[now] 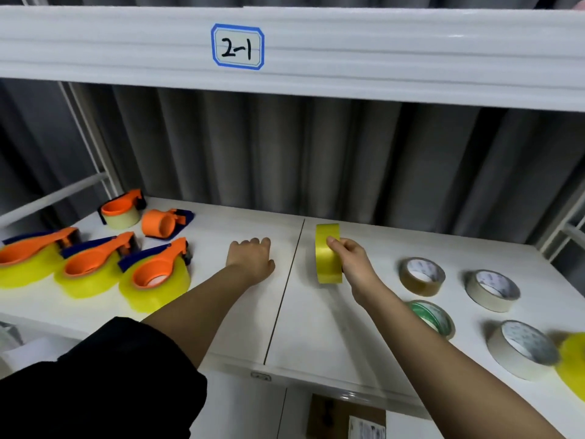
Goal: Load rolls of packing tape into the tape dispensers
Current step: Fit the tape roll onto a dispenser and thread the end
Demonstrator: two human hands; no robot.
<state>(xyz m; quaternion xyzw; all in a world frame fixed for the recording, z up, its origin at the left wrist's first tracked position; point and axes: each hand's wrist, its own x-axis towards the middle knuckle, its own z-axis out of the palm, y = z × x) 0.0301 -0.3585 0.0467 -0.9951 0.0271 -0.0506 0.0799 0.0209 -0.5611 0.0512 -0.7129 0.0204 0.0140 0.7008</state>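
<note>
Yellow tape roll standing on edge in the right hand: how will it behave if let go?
The yellow tape roll stands on its narrow rim, so it probably rolls or tips. Its glossy surface may be slippery. The right hand pinches it steady.

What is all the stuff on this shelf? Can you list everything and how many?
loaded dispensers: three, orange on yellow rolls, front left of the shelf.
pale-roll dispenser: one, orange on a cream roll, back left.
empty dispenser: one, orange with dark blue, on its side beside the pale one.
held yellow roll: one, upright on edge, middle of the shelf.
brown roll: one, flat, right.
green roll: one, flat, in front of the brown one.
cream rolls: two, flat, far right.
edge yellow roll: one, cut off at right edge.
label: one, blue-bordered, reads 2-1, on the beam above.
left hand: rests on the shelf.
right hand: grips the held yellow roll.
</note>
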